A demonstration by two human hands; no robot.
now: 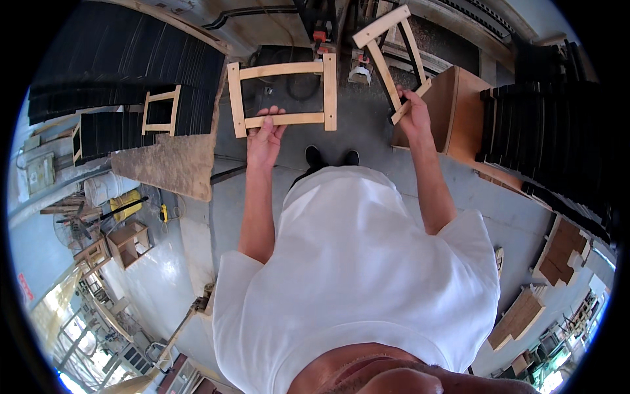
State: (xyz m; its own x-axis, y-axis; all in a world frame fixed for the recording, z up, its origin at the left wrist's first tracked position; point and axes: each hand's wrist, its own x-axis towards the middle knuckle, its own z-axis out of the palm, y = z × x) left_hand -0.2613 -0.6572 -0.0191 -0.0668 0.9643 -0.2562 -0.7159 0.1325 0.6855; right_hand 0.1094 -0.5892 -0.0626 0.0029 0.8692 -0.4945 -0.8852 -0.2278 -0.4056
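My left hand (pixel 264 139) grips the near rail of a pale wooden frame (pixel 282 69), thumb on top and fingers around the bar. This frame has two side pieces joined by two rails and is held out level in front of me. A second wooden frame (pixel 382 26) of the same kind is in my right hand (pixel 415 117), whose fingers close on its lower end piece. That frame is tilted, its far end pointing up and away. The two frames are apart from each other.
Dark stacked pieces (pixel 125 52) fill the left, with another pale frame (pixel 161 110) on them beside a worn board (pixel 170 164). At right, a brown wooden box (pixel 453 108) stands by more dark stacked pieces (pixel 525 131). A red and grey machine part (pixel 359 69) lies ahead.
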